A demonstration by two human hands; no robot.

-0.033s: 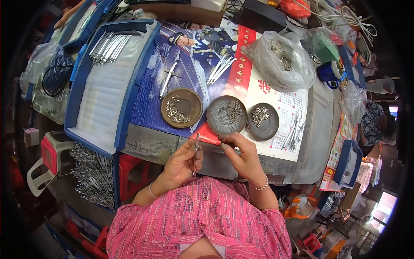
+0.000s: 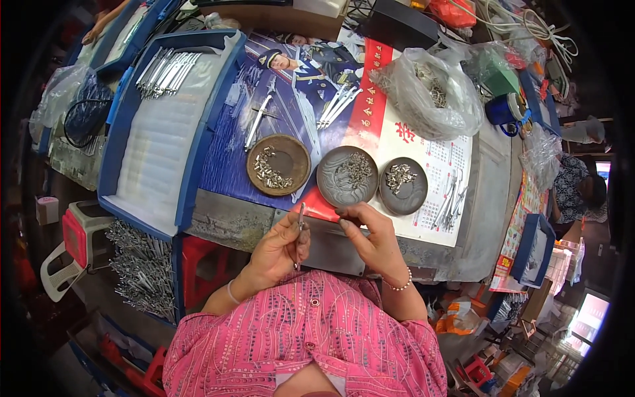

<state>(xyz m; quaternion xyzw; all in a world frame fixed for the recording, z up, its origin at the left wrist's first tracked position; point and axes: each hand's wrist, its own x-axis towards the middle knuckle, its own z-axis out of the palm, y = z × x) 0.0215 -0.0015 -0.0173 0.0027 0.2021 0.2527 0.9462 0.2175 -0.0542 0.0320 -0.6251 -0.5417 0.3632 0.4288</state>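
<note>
Upright in my left hand (image 2: pixel 282 243) is a slim metal strip (image 2: pixel 301 218), pinched between thumb and fingers in front of the table edge. My right hand (image 2: pixel 372 237) is just to its right, thumb and fingertips drawn together; whatever they may hold is too small to make out. Beyond the hands stand three round dishes: a brown dish (image 2: pixel 299 147) with small metal parts, a grey dish (image 2: pixel 329 187) with finer bits, and a smaller dark dish (image 2: pixel 413 204) with shiny little pieces.
Left of the dishes a blue tray (image 2: pixel 187 152) holds a row of metal strips (image 2: pixel 169 73). Below it lies a heap of thin metal parts (image 2: pixel 142 268). A plastic bag (image 2: pixel 456 112) of small pieces and a blue mug (image 2: pixel 504 112) stand at the right. More strips (image 2: pixel 340 106) lie on the poster.
</note>
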